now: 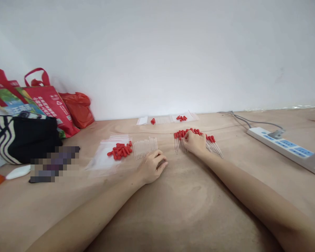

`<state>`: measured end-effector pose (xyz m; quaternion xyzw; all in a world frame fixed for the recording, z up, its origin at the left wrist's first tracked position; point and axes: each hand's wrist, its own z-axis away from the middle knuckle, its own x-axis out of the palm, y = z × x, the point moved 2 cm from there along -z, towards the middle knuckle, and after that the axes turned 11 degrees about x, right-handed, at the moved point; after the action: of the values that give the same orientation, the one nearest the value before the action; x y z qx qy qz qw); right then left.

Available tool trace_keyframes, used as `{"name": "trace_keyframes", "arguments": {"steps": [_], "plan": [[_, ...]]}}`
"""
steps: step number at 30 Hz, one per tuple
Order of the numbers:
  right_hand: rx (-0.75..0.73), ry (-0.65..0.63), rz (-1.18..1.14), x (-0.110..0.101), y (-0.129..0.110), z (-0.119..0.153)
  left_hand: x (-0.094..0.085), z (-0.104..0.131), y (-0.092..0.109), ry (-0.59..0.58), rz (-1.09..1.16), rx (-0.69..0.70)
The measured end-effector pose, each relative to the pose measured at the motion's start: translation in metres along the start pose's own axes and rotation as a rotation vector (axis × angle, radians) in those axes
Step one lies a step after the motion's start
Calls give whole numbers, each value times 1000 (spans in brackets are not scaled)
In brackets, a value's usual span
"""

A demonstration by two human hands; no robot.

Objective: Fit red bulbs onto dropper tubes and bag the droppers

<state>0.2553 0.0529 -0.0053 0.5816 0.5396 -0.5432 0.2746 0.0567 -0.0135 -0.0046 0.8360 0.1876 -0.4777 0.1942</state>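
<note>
My right hand (195, 142) is over a row of droppers with red rubber bulbs (212, 139) and clear glass tubes. Its thumb and fingers are pinched at one dropper in the row, mostly hidden by the hand. My left hand (152, 166) rests on the table, fingers loosely bent and apart, holding nothing. Just beyond it lies a row of bare glass tubes (144, 147). To their left, a pile of loose red rubber bulbs (120, 150) sits on clear zip bags (101, 162).
Farther back lie a few red bulbs (153, 121), more tubes (162, 119) and another bulb pile (181, 118) on a bag. A power strip (288, 145) with a grey cable is at right. Shopping bags (48, 105) and a black pouch (34, 138) stand at left.
</note>
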Motion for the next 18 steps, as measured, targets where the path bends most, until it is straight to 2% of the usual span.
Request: {"name": "trace_keyframes", "arguments": {"steps": [4, 7, 9, 11, 14, 16, 18], "plan": [[-91, 78, -31, -4, -5, 10, 1, 1, -1, 55, -119, -59], [-221, 84, -71, -3, -20, 25, -7, 0, -11, 109, -267, -152], [-288, 55, -109, 0, -33, 37, -21, 0, -28, 129, -387, -248], [-300, 14, -145, 5, -47, 46, -39, 4, -53, 121, -491, -397], [-286, -23, -189, 11, -69, 52, -62, 17, -92, 53, -543, -578], [-282, -34, -202, 14, -81, 52, -67, 25, -108, -8, -516, -604], [-279, -55, -178, 16, -90, 51, -65, 29, -110, -56, -503, -541]]}}
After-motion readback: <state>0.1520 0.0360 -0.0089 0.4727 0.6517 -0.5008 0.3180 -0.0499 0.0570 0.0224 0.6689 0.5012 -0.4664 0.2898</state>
